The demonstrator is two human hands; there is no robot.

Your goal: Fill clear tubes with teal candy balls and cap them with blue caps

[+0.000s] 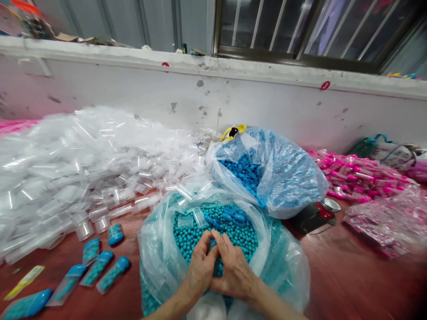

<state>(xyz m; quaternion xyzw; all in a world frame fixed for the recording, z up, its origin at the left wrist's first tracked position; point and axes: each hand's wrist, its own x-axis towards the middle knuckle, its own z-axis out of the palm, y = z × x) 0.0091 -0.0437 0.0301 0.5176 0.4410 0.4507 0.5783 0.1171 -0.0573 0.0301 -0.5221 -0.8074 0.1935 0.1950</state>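
red surface point(336, 280) | clear container heap point(83, 169) | bead bag point(155, 249) | blue-capped containers point(112, 275) | pink heap point(363, 175)

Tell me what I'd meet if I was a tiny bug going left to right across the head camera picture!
Yellow-and-clear piece → farthest-back blue-capped container → left hand → right hand → round silver lid → pink pieces under clear plastic.
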